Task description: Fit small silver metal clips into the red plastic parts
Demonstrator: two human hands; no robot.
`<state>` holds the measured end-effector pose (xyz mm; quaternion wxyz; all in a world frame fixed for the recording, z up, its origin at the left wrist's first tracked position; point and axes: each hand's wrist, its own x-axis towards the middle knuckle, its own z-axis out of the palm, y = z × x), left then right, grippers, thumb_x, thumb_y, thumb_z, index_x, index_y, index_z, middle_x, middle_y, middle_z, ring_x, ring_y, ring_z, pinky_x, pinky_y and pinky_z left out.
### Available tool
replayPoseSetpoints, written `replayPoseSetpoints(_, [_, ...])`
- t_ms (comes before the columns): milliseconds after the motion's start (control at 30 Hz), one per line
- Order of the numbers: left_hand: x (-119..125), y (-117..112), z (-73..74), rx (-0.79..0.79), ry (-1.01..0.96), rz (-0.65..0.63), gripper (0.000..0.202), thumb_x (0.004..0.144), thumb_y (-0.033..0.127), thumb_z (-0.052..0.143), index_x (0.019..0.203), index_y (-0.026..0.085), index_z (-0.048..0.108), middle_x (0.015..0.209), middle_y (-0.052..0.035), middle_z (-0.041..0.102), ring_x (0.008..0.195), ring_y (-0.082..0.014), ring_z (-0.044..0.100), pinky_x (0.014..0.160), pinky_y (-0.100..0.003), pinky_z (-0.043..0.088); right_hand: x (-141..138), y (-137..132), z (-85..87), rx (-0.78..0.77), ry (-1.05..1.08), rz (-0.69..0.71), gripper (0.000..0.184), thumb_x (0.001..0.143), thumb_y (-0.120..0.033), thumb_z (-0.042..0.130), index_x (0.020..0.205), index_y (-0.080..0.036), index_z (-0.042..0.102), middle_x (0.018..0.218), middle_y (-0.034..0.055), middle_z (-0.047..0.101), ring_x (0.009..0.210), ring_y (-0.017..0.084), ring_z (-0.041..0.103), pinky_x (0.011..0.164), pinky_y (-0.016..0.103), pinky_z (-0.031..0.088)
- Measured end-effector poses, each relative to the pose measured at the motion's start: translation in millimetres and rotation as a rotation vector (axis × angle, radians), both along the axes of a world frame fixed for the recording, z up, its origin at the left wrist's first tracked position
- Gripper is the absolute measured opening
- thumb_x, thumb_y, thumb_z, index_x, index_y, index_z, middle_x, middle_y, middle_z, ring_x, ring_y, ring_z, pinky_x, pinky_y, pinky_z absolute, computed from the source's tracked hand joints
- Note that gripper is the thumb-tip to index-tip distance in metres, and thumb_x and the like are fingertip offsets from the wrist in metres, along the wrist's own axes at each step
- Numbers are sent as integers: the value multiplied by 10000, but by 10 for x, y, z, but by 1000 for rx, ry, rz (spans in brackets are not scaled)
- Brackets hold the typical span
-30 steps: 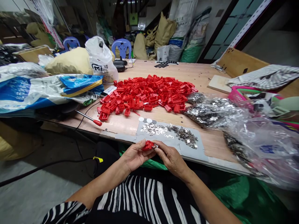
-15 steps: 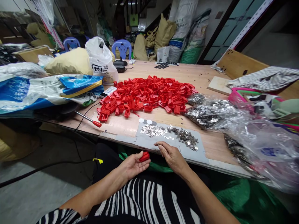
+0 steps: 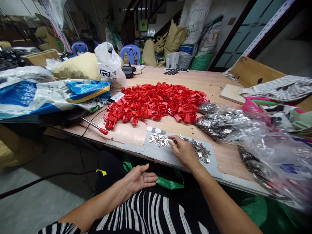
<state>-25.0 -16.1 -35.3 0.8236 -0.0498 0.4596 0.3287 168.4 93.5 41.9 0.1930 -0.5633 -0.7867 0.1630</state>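
My left hand (image 3: 139,178) lies palm up over my lap, fingers stretched out, with nothing in it. Just past it hangs the mouth of a green bag (image 3: 168,182) under the table edge. My right hand (image 3: 183,150) rests on a grey mat (image 3: 165,156), fingertips pinched among a scatter of small silver metal pieces (image 3: 159,139); what the fingertips hold is too small to make out. A big heap of red plastic parts (image 3: 157,102) covers the middle of the wooden table (image 3: 131,130).
Clear bags of metal pieces (image 3: 219,122) lie at the right. A red-handled screwdriver (image 3: 95,126) and a black cable sit at the left edge. Blue-white sacks (image 3: 48,96), a white plastic bag (image 3: 109,66) and a pink basket (image 3: 253,105) crowd the sides.
The red part that both hands held has left my left hand, which now lies open and lower. My right hand has moved forward onto the mat among the metal pieces.
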Motion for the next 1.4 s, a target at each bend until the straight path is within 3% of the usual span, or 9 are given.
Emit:
replayPoseSetpoints(167, [-7, -12, -6, 20, -5, -16, 378, 854, 310, 535, 1088, 14, 537, 1236, -260, 561, 1089, -310, 619, 914, -396, 501, -322, 253, -9, 40, -112, 94, 258, 895, -307, 489, 1107, -230, 613, 960, 50, 720, 867, 205, 652, 714, 281, 441])
replayPoseSetpoints(500, [20, -20, 165, 159, 102, 10, 215, 804, 238, 592, 965, 164, 470, 934, -123, 701, 692, -215, 709, 725, -355, 521, -1339, 627, -20, 30, -218, 337, 370, 885, -276, 521, 1255, -277, 519, 1156, 56, 641, 1032, 201, 589, 818, 298, 435])
replayPoseSetpoints(700, [-47, -38, 354, 347, 93, -7, 229, 752, 268, 672, 904, 143, 554, 880, -91, 701, 678, -178, 689, 711, -309, 505, -1570, 685, -52, 29, -183, 302, 208, 905, -278, 475, 1053, -223, 610, 1079, 79, 670, 976, 205, 596, 792, 300, 415])
replayPoseSetpoints(800, [-100, -22, 436, 517, 233, 85, 262, 750, 319, 691, 901, 145, 567, 874, -84, 690, 679, -165, 669, 725, -296, 492, -1493, 588, -5, 25, -132, 283, 186, 894, -291, 485, 998, -226, 626, 1023, 65, 688, 918, 195, 604, 741, 281, 404])
replayPoseSetpoints(967, [-247, 77, 449, 868, 933, 363, 445, 735, 275, 719, 1140, 234, 538, 1087, -54, 604, 835, -148, 592, 783, -243, 457, -1175, 176, 72, -25, -11, 277, 234, 900, -403, 473, 910, -238, 639, 786, -7, 680, 701, 132, 586, 604, 223, 370])
replayPoseSetpoints(1067, [-270, 167, 422, 998, 1171, 287, 495, 739, 235, 709, 1204, 275, 543, 1193, -64, 545, 975, -189, 541, 827, -251, 443, -989, -131, 68, -155, 273, 272, 226, 871, -379, 514, 791, -205, 633, 645, -37, 606, 587, 103, 525, 548, 203, 348])
replayPoseSetpoints(1200, [-170, 239, 424, 1103, 1116, 146, 253, 777, 211, 656, 1027, 251, 664, 1093, -72, 596, 1046, -229, 530, 895, -284, 436, -759, -397, 62, -232, 412, 273, 227, 870, -333, 514, 740, -183, 623, 641, -32, 596, 597, 105, 514, 558, 205, 369])
replayPoseSetpoints(1300, [-87, 242, 439, 1086, 1009, 127, 257, 749, 214, 693, 1005, 240, 685, 1071, -65, 633, 1044, -230, 556, 929, -291, 427, -468, -417, 68, -273, 485, 298, 241, 900, -358, 482, 939, -194, 654, 828, 0, 677, 735, 130, 592, 667, 223, 438])
replayPoseSetpoints(1400, [-45, 235, 451, 989, 809, 169, 312, 730, 241, 724, 1036, 209, 671, 1035, -62, 671, 1000, -219, 604, 932, -294, 438, -46, -325, 35, -155, 330, 76, 257, 875, -388, 513, 985, -205, 657, 842, 25, 688, 745, 163, 614, 670, 264, 458])
